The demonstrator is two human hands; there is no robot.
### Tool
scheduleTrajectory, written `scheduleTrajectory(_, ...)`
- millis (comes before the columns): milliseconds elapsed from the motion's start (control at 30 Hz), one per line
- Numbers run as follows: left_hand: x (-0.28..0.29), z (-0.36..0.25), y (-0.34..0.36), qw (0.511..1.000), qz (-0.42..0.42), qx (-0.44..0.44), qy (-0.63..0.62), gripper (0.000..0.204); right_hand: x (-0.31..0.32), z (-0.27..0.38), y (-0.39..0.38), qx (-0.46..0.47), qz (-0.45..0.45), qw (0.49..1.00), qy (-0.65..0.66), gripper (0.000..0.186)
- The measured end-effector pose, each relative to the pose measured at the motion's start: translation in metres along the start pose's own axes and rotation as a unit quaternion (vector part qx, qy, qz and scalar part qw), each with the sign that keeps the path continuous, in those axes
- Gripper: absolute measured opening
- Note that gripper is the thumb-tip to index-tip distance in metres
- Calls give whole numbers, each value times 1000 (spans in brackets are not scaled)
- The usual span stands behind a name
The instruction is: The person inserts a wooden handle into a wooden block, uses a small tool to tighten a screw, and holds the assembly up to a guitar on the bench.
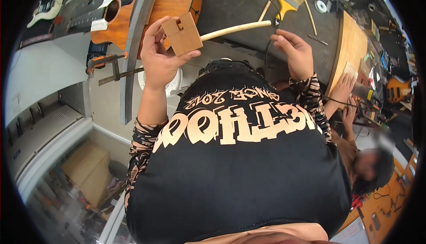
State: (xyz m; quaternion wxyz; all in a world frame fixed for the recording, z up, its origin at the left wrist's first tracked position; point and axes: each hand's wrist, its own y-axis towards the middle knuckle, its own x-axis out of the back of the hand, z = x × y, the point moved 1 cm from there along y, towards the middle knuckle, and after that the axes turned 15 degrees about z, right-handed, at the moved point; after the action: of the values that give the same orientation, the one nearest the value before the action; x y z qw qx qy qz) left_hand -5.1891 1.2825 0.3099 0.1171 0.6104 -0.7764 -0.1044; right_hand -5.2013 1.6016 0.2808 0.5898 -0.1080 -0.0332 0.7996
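Note:
My left hand [162, 62] grips a reddish-brown wooden block [183, 35], thumb along its lower edge and fingers behind it. The block has a notch cut into its upper part. A pale, slightly curved wooden strip [235, 29] sticks out from the block's right side. Just below and beyond the strip's free end is my right hand [293, 51], its fingers loosely curled with small gaps between the tips. Nothing shows between them. A thin black cable [267, 51] passes close to those fingertips.
An acoustic guitar [173, 4] lies at the upper left behind a long grey bar [133, 44] with an orange-and-black clamp [108, 62]. On the dark bench [226, 4] are a yellow-handled brush [287, 5] and pale strips [306, 6]. At the right, a co-worker's hand [344, 86] touches a wooden board [348, 44].

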Motion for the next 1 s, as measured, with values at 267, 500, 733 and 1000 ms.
scheduleTrajectory(267, 30, -21, 22, 994, -12, -66, 88, 86, 4, 6, 10, 39, -50, 994, -94, 31)
scheduleTrajectory(500, 36, -52, 46, 988, 3, -118, 96, 88, -36, 106, 38, 274, 9, 921, -276, 30)
scheduleTrajectory(733, 39, -70, 51, 971, -32, -173, 161, 86, -46, 118, 44, 313, -22, 893, -323, 16)
scheduleTrajectory(1000, 33, -78, 49, 970, -30, -162, 176, 84, -38, 117, 46, 295, 26, 913, -279, 17)
